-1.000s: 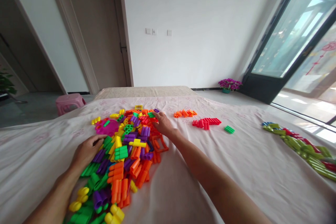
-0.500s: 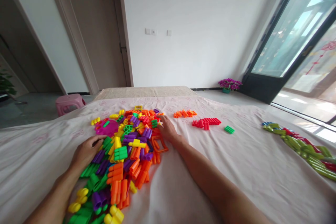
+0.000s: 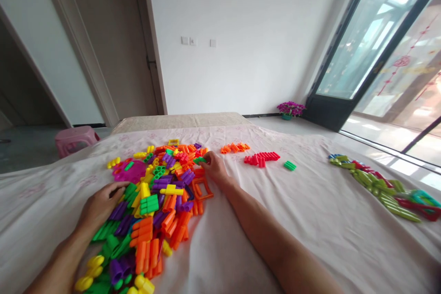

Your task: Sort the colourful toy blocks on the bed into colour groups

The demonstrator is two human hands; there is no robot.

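A heap of plastic blocks (image 3: 168, 188) in orange, purple, green, yellow and red covers the left middle of the cloth. At its upper right edge, my right hand (image 3: 214, 166) pinches a small green block (image 3: 200, 160). My left hand (image 3: 103, 202) rests against the heap's left side, fingers curled near green and purple blocks; whether it grips one is hidden. Right of the heap lie an orange group (image 3: 235, 148), a red row (image 3: 262, 158) and a green block (image 3: 290, 165). A pink piece (image 3: 130, 171) lies at the heap's upper left.
Lime, red and blue pieces (image 3: 374, 183) form a long pile at the right of the cloth (image 3: 275, 211). Beyond the bed's far edge stand a pink stool (image 3: 76, 140) on the left and purple flowers (image 3: 291, 109) by the glass door.
The view has turned slightly right, so things sit further left. My right hand's fingers have closed on the green block at the heap's edge. The left hand stays beside the heap.
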